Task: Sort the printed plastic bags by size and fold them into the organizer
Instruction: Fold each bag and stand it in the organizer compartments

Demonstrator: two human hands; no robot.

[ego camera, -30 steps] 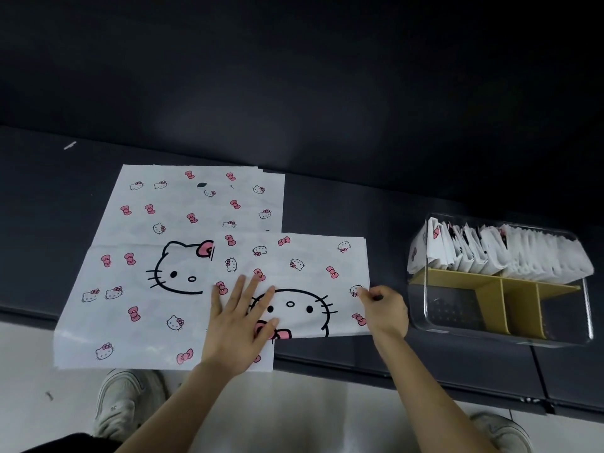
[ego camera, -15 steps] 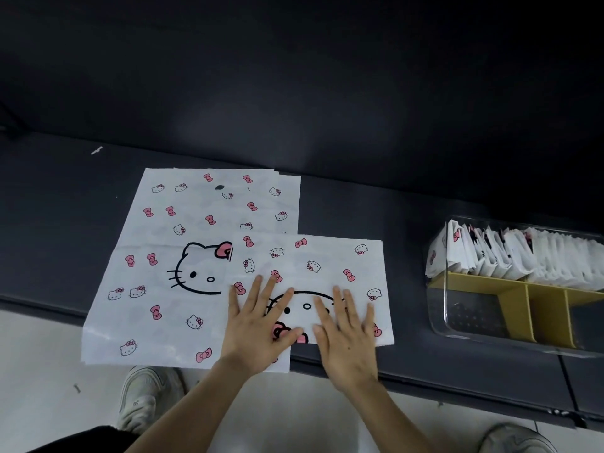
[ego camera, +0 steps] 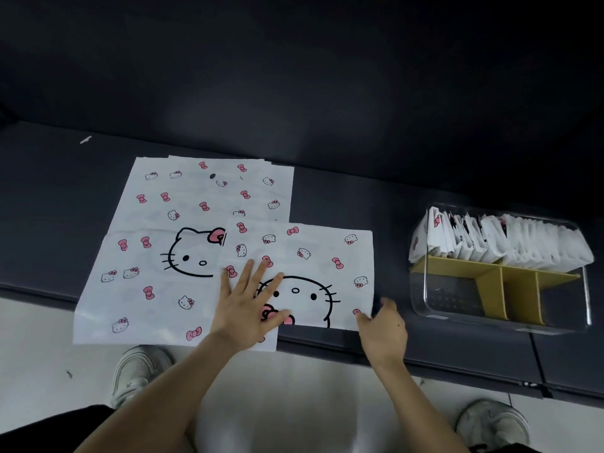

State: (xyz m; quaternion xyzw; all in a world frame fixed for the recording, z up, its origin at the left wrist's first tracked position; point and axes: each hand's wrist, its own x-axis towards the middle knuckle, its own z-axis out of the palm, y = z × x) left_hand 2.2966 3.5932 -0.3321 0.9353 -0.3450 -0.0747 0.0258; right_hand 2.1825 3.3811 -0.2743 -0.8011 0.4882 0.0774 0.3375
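A small white plastic bag (ego camera: 313, 250) printed with cat faces and pink bows lies flat on the dark counter (ego camera: 343, 197). It overlaps the right side of a larger bag (ego camera: 157, 223) with the same print. My left hand (ego camera: 248, 305) presses flat on the small bag's lower left, fingers spread. My right hand (ego camera: 384, 328) is at the small bag's lower right corner, thumb on top and fingers curled round its edge. The clear organizer (ego camera: 581, 289) with yellow dividers stands to the right, and a row of folded bags (ego camera: 523, 243) fills its back section.
The counter's front edge runs under my hands, and the larger bag hangs a little over it. Below are a pale floor and my two shoes (ego camera: 137, 371) (ego camera: 490, 423). A dark wall rises behind the counter. A small white scrap (ego camera: 85, 139) lies at far left.
My right hand first pinched the small bag's right edge, then lay flat smoothing it, and now is back at the lower right corner gripping the edge. My left hand stayed pressed flat.
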